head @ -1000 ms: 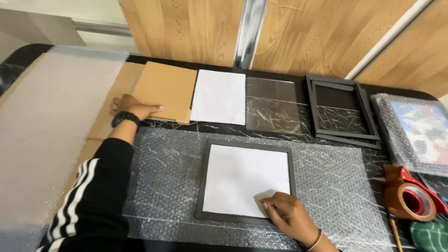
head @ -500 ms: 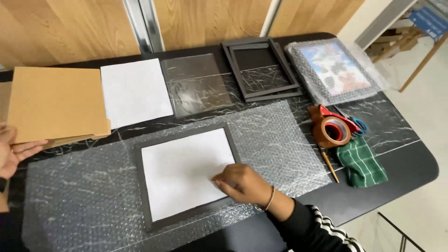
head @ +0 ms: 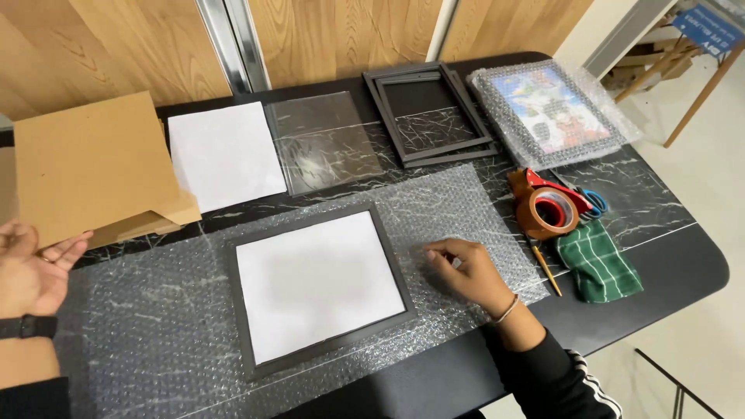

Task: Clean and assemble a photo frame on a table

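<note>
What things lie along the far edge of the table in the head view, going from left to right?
Brown cardboard sheets → white paper sheet → clear plastic pane → empty dark frames → picture wrapped in bubble wrap.

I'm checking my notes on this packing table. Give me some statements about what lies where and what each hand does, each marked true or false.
1. The dark frame with a white sheet in it lies on the bubble wrap. True.
2. The right hand holds the tape roll. False: it rests on the bubble wrap beside the frame; the tape sits apart.
3. The left hand is at the edge of the cardboard. True.
4. The green cloth covers the wrapped picture. False: the cloth lies below the tape, near the table's front edge.
</note>
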